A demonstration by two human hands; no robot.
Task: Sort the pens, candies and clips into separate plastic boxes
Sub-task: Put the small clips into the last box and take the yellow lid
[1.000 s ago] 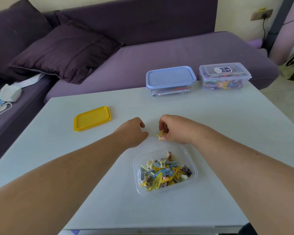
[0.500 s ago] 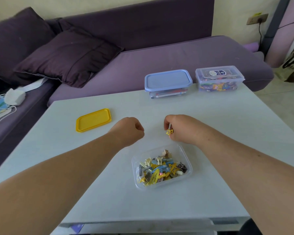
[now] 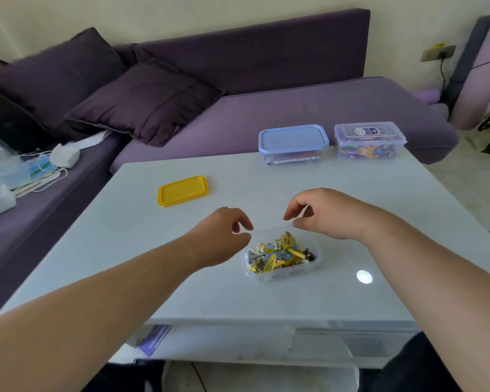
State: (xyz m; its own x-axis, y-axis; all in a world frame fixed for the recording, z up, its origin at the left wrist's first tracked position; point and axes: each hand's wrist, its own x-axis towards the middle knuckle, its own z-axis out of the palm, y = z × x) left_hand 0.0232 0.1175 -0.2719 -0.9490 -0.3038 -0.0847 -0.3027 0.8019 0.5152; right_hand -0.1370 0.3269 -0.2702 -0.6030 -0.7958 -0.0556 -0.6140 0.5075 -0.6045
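- Head view: 3 plastic boxes on the white table (image 3: 266,301), 2 lidded, 1 open.
- Open clear box (image 3: 311,267) at table centre, holding a pile of clips (image 3: 277,254), yellow/blue/grey mixed; too tangled to count.
- Blue-lidded box (image 3: 293,138) at 12 o'clock on the far edge; pens (image 3: 292,159) show through its wall, count unreadable.
- Clear-lidded box (image 3: 369,135) just beside it at 1 o'clock; wrapped candies (image 3: 365,151) inside, count unreadable.
- 1 loose yellow lid (image 3: 183,190) at 10 o'clock from the open box, flat on the table, well apart from all boxes.
- 2 hands, both bare. Left hand (image 3: 219,236) at the open box's 9–10 o'clock rim, thumb and forefinger curled with a small gap, nothing between them.
- Right hand (image 3: 327,215) over the box's 12–1 o'clock rim, thumb and fingers apart, nothing held.
- 2 dark purple cushions (image 3: 142,101) on the purple sofa (image 3: 294,108) behind the table.
- Diff vs 0.5 s ago: right hand then pinched a yellow clip; now that pinch is open and empty. Cannot pick out that clip in the pile.
- Left hand was a closed fist clear of the box; now loosened and at the rim.
- Boxes and lid unmoved on the table.
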